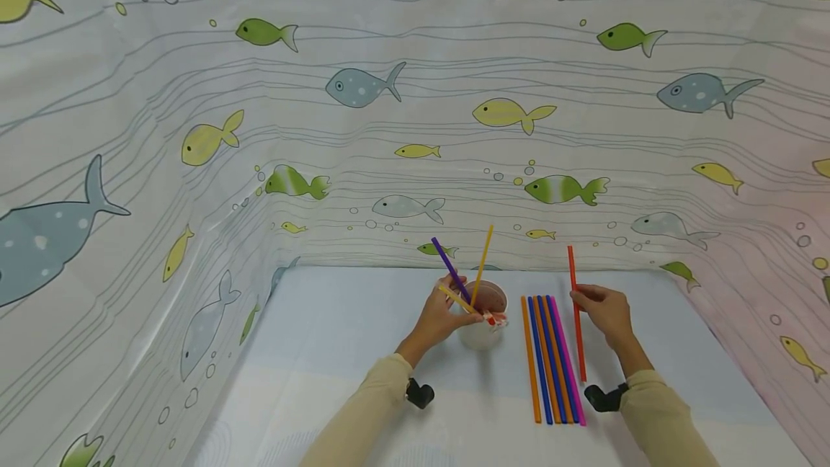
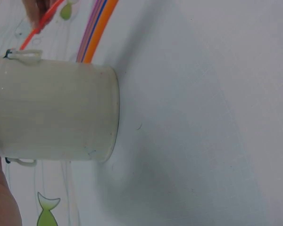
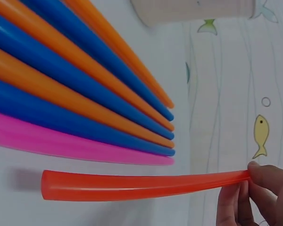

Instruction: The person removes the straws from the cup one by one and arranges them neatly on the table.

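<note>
The right hand (image 1: 608,314) pinches a red straw (image 1: 579,341) right of the straw row (image 1: 550,362), its long axis pointing away from the person, roughly along theirs; the left hand (image 1: 436,317) grips the pot (image 1: 480,339).

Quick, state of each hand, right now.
Left hand: closed, holding the pot near its rim.
Right hand: closed, pinching the red straw.
</note>
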The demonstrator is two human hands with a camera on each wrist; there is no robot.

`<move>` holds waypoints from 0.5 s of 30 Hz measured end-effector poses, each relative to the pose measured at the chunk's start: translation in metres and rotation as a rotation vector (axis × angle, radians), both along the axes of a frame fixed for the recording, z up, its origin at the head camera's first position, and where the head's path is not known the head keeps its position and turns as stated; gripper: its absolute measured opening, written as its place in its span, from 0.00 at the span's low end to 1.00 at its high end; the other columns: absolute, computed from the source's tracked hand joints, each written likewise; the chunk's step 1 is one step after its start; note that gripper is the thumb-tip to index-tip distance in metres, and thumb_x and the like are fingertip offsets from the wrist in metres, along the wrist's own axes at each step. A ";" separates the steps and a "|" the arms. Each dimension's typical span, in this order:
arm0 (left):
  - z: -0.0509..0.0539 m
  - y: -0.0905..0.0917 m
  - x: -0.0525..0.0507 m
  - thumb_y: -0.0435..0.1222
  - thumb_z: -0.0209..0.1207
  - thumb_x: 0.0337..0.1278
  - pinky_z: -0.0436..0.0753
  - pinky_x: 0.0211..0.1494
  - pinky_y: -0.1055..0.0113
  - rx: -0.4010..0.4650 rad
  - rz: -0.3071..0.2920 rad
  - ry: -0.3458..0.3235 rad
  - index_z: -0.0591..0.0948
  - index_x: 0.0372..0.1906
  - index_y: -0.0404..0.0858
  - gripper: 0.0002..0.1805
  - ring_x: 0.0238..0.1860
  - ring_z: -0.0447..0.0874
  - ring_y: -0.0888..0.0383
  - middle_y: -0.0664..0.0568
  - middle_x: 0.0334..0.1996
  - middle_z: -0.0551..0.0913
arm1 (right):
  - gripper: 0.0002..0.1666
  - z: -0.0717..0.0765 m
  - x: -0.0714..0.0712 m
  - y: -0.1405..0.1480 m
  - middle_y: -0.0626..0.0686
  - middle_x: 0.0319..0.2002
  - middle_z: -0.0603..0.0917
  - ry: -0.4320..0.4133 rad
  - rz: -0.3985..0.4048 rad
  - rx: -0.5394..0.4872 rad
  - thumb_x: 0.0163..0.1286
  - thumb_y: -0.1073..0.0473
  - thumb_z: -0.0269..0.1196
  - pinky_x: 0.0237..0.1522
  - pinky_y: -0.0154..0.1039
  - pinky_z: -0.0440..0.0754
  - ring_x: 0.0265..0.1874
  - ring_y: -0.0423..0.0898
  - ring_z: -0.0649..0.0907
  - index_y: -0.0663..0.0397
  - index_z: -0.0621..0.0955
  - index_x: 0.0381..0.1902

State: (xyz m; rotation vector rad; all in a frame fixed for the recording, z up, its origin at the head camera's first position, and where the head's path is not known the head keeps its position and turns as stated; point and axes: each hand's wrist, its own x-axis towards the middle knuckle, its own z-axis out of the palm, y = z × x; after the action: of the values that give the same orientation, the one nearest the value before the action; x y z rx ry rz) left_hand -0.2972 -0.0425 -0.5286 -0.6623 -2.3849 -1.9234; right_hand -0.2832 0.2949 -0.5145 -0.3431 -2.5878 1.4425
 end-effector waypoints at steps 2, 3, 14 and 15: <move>0.000 0.000 0.000 0.32 0.73 0.47 0.65 0.70 0.54 -0.001 0.002 -0.002 0.62 0.70 0.34 0.45 0.69 0.66 0.53 0.47 0.64 0.67 | 0.31 -0.004 0.001 0.001 0.65 0.51 0.83 -0.015 0.007 0.006 0.70 0.46 0.61 0.49 0.49 0.83 0.45 0.54 0.85 0.66 0.78 0.59; 0.000 0.000 0.000 0.32 0.73 0.47 0.65 0.70 0.54 -0.001 0.002 0.000 0.62 0.69 0.33 0.45 0.69 0.66 0.53 0.47 0.64 0.67 | 0.32 -0.006 0.002 0.001 0.65 0.51 0.83 -0.023 0.009 0.007 0.70 0.45 0.62 0.50 0.51 0.83 0.45 0.54 0.85 0.67 0.78 0.58; 0.003 0.000 0.003 0.32 0.72 0.48 0.64 0.70 0.52 0.013 -0.011 -0.002 0.62 0.69 0.32 0.44 0.69 0.67 0.49 0.43 0.65 0.66 | 0.30 -0.027 0.010 0.003 0.68 0.50 0.82 -0.111 0.012 0.002 0.69 0.50 0.64 0.47 0.51 0.84 0.38 0.50 0.86 0.71 0.78 0.56; 0.003 0.000 0.003 0.32 0.72 0.48 0.64 0.70 0.52 0.014 -0.010 -0.002 0.62 0.69 0.32 0.44 0.69 0.66 0.48 0.43 0.65 0.66 | 0.30 -0.029 0.011 0.003 0.68 0.50 0.82 -0.121 0.009 0.004 0.69 0.50 0.64 0.46 0.52 0.83 0.38 0.51 0.86 0.71 0.78 0.56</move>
State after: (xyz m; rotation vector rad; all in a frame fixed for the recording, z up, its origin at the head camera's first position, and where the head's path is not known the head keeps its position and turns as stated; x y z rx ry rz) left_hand -0.2945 -0.0424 -0.5258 -0.6735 -2.3714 -1.9442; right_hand -0.2725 0.2979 -0.5434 -0.4309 -2.6892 1.4619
